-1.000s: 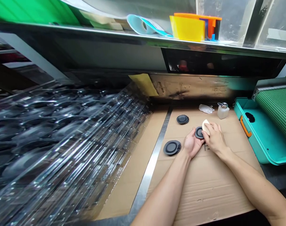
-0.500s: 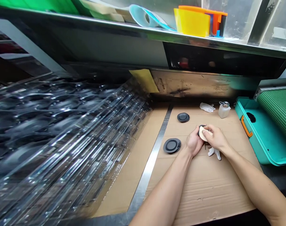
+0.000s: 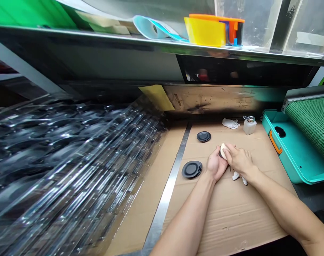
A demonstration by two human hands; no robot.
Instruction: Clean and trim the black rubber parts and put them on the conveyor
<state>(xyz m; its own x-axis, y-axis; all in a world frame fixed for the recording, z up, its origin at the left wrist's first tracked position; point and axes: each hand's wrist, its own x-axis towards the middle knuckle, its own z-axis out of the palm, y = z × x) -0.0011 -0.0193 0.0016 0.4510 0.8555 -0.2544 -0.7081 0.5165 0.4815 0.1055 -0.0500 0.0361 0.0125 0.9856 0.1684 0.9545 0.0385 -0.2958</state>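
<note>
Disc: a black disc (image 3: 220,154) sits between the two hands, above the cardboard (image 3: 226,217); only a dark edge shows, left of the sponge.
Sponge: the cream sponge (image 3: 223,150) overlaps the disc from the right, its long side running far to near; how firmly it presses cannot be told.
Left hand: the left hand (image 3: 216,165) is palm up, fingers curled around the disc, which lies at its far right; this hand is nearer to it.
Right hand: the right hand (image 3: 240,159) pinches the sponge between thumb and fingers; sponge and disc both lie to its left.
White scrap: the white scrap (image 3: 239,177) lies on the cardboard just beside the right hand, on the near side.
Stacks: a near stack (image 3: 191,169) of discs is left of the left hand; a far stack (image 3: 203,136) lies beyond.
Bottle: a small bottle (image 3: 249,126) stands far right, beside a crumpled cloth (image 3: 230,123).
</note>
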